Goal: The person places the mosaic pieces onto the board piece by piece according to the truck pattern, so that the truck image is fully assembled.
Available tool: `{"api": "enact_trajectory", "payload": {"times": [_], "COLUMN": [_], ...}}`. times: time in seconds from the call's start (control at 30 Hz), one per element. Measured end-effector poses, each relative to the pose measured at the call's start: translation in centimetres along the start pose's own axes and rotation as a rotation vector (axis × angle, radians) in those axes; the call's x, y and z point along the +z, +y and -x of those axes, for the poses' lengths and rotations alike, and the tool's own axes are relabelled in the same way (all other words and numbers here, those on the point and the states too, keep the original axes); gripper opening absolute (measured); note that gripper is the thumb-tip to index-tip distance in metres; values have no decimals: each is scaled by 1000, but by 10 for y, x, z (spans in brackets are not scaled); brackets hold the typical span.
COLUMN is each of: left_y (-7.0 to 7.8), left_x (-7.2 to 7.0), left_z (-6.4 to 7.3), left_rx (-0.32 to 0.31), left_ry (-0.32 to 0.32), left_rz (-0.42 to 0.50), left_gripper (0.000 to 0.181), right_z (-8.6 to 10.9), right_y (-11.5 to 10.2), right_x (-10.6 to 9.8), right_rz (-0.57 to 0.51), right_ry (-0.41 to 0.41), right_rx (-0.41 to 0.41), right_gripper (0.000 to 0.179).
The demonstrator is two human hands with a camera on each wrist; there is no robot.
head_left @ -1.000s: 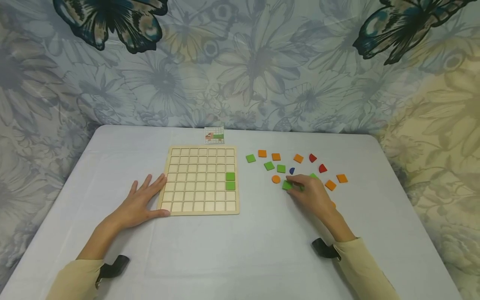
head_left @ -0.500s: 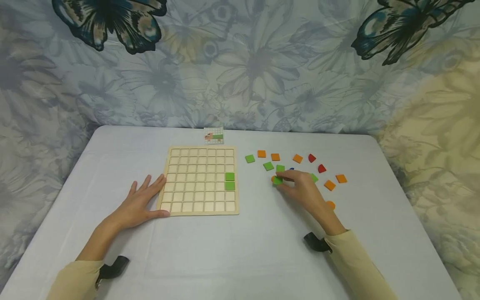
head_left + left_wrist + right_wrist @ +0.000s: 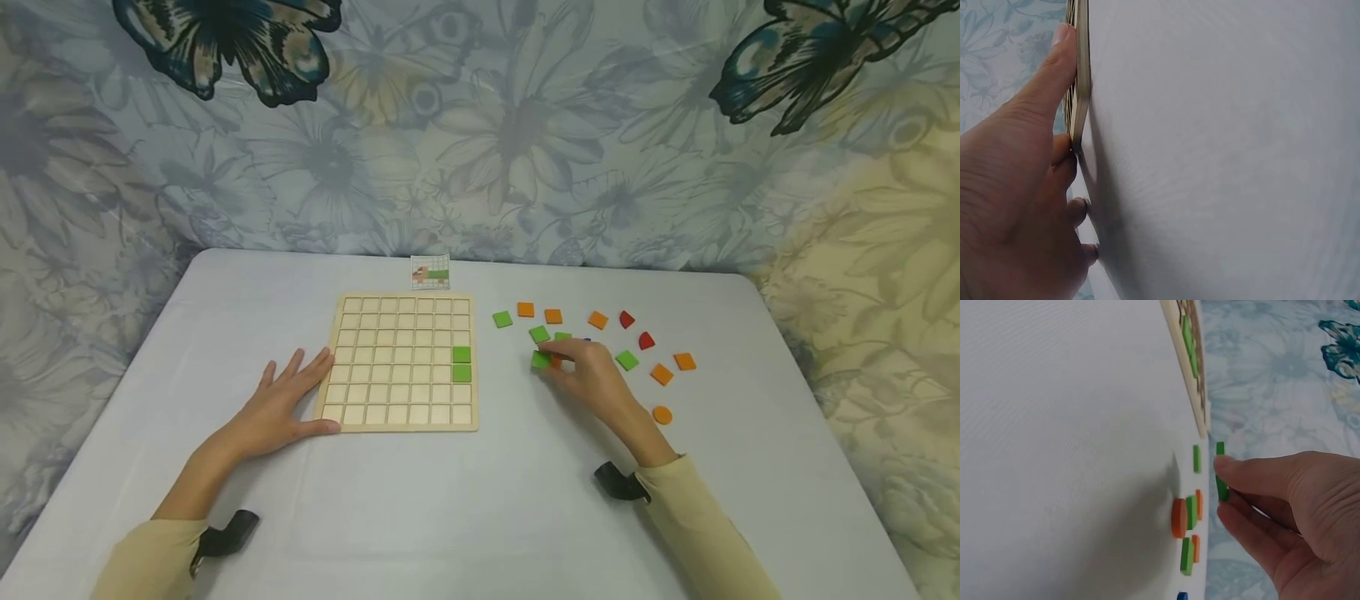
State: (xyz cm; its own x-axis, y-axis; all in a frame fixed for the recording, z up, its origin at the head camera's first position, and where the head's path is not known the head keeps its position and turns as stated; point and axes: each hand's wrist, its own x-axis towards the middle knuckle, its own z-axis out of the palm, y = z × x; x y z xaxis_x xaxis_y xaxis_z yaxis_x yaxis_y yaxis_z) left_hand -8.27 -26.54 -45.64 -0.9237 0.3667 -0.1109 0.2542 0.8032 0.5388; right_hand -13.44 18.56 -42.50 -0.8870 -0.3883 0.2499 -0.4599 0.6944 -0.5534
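Observation:
A wooden grid board (image 3: 397,364) lies on the white table, with two green square tiles (image 3: 461,364) one above the other in its rightmost column. My left hand (image 3: 281,408) rests at the board's left edge, fingers spread and straight, the thumb at the near corner. My right hand (image 3: 596,379) pinches a green square tile (image 3: 1220,472) between thumb and fingers. In the right wrist view that tile is held up off the table. Below the hand an orange round tile (image 3: 1179,518) lies on the table, partly covered in the head view.
Loose green, orange, red and blue pieces lie right of the board, among them a green square (image 3: 502,319), a red piece (image 3: 647,341) and an orange disc (image 3: 662,415). A small picture card (image 3: 430,272) lies behind the board. A patterned cloth (image 3: 517,142) hangs behind the table.
My right hand has moved left with the green square tile, away from the loose pieces' middle and toward the board. The left hand has stayed at the board's edge.

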Motion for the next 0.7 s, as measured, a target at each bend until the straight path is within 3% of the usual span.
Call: {"api": "enact_trajectory", "payload": {"times": [0.33,0.7], "left_y": [3,1], "left_x": [-1,-1], "left_z": [-2,1], "left_rx": [-4,-9], "left_ry": [-8,-3], "left_rz": [0,5], "left_gripper": [105,106], "right_z": [-11,-27], "right_y": [-8,-19], "right_x": [2,4], "right_rz": [25,-28], "right_ry": [-25,-69], "right_rx": [-18,-36], "right_gripper": [31,33]}}
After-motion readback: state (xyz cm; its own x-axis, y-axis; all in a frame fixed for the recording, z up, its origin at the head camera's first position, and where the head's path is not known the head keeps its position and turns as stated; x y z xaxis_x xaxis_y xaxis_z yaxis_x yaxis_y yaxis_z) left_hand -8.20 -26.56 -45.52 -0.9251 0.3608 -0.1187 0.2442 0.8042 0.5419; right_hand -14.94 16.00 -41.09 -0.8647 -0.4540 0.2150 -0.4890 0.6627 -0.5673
